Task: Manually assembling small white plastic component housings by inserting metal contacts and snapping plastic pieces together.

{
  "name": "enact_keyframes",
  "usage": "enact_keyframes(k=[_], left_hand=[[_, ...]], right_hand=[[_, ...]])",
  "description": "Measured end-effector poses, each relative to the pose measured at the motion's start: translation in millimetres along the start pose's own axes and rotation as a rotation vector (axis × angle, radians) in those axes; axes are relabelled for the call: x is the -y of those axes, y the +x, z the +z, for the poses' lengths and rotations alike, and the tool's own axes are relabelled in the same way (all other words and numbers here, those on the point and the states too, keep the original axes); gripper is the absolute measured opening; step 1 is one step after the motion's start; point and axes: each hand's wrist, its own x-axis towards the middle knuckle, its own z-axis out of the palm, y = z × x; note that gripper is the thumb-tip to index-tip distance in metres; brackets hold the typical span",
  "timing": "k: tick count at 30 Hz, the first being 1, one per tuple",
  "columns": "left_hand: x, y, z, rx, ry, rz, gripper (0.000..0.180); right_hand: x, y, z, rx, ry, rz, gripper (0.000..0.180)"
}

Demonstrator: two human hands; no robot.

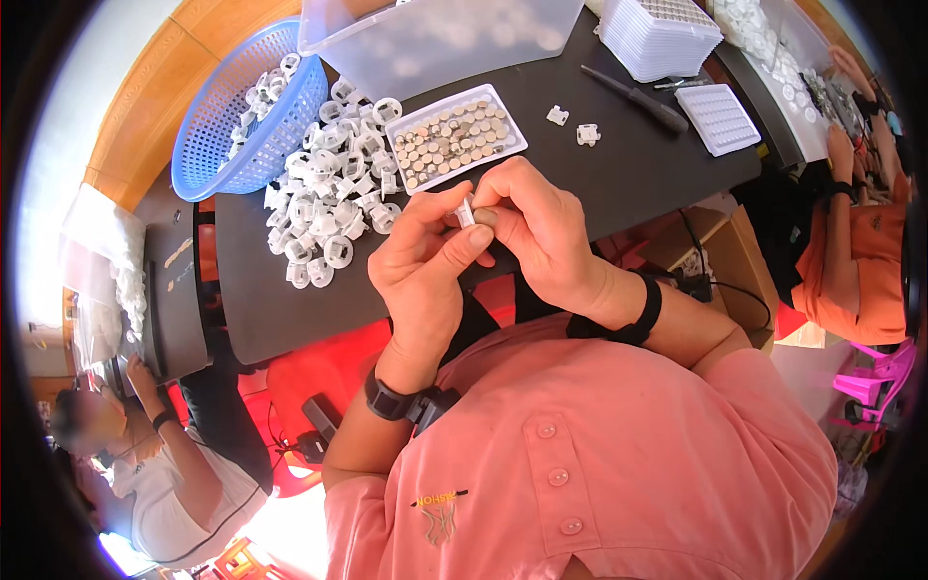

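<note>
My left hand (425, 261) pinches a small white plastic part (465, 212) between thumb and fingers. Against its side, a round silver disc like a coin battery (484, 217) is gripped by the thumb and fingertips of my right hand (546, 232). The fingers partly cover both pieces, so I cannot tell whether the disc sits inside the part. Just beyond my hands lies a shallow white tray (514, 124) holding several similar silver discs (449, 145). To its left is a heap of white ring-shaped plastic parts (329, 208).
A blue mesh basket (193, 159) of white parts leans behind the heap, beside a translucent bin (435, 63). Two small white pieces (587, 134), a screwdriver (638, 99), a ridged white tray (718, 118) and stacked trays (657, 43) lie rightward. Other people work at both sides.
</note>
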Motion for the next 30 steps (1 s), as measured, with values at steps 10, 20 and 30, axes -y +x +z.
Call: enact_keyframes(k=[10,20,30], left_hand=[[-4,1,1,-0.009,-0.093,-0.078,0.038],[-2,-2,1,-0.041,0.084,0.021,0.035],[0,-5,1,-0.031,0.069,-0.016,0.035]], right_hand=[[-2,5,-2,0.051,0.021,-0.064,0.015],[4,3,4,-0.008,-0.073,-0.015,0.014],[3,4,-7,0.1,0.1,0.08,0.009]])
